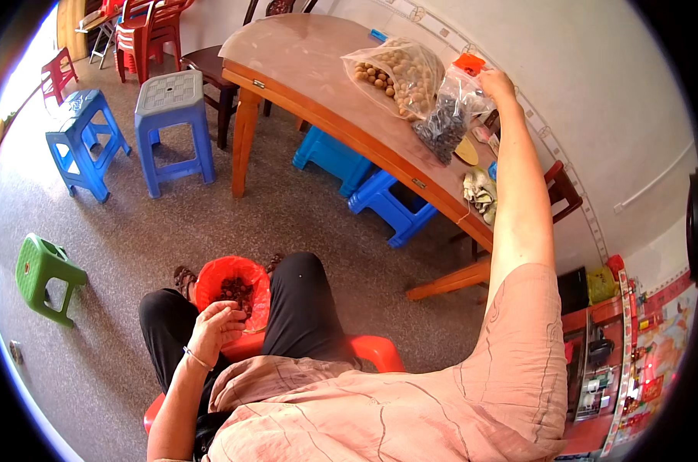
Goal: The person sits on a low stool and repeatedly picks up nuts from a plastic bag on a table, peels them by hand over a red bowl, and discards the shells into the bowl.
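Observation:
My right hand (497, 88) reaches far out over the wooden table (303, 52). Its fingers grip the upper part of a clear plastic bag (446, 122) filled with small dark pieces. Beside it lies a larger translucent bag (404, 72) of round, light brown fruits that look like longans. My left hand (217, 332), with a bracelet at the wrist, hovers by my lap with curled fingers; whether it holds anything is hidden. Just beyond it, between my legs, stands a bin lined with a red plastic bag (210, 283), with dark scraps (237, 293) inside.
Blue stools (173, 127) stand at the left, and others (392, 205) are under the table. A green stool (49, 277) is at far left. Stacked red chairs (147, 37) are at the back. A crumpled cloth (480, 193) lies on the table near my right arm.

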A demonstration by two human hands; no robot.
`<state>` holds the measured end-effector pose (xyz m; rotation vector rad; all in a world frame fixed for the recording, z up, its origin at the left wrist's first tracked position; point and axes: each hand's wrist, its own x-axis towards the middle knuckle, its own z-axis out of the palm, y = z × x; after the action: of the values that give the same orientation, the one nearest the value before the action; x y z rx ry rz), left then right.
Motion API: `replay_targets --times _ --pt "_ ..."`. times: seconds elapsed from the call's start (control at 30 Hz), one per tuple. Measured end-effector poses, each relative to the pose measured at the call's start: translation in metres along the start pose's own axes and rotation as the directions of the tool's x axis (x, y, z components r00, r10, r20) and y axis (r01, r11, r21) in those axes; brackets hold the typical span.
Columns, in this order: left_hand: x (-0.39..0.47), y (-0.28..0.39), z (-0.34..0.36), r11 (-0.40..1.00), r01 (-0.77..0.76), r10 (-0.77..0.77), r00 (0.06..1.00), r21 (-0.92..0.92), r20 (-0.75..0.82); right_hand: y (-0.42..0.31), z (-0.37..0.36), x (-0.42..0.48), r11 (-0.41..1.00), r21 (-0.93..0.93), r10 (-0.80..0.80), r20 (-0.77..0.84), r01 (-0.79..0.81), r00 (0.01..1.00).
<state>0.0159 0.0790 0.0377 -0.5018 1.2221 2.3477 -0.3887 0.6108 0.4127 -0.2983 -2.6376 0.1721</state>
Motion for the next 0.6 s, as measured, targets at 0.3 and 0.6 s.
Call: replay_targets --times 0.3,0.6 --pt "0.001 0.000 0.000 1.000 0.010 -0.009 1.000 0.020 -0.010 -0.016 -0.017 -0.025 0.995 -0.047 -0.096 -0.298 0.086 0.950" --pt "0.005 -0.006 -0.001 0.999 0.025 -0.025 0.999 0.034 -0.023 -0.095 0.032 -0.076 0.859 0.237 -0.398 -0.245 0.453 0.884"
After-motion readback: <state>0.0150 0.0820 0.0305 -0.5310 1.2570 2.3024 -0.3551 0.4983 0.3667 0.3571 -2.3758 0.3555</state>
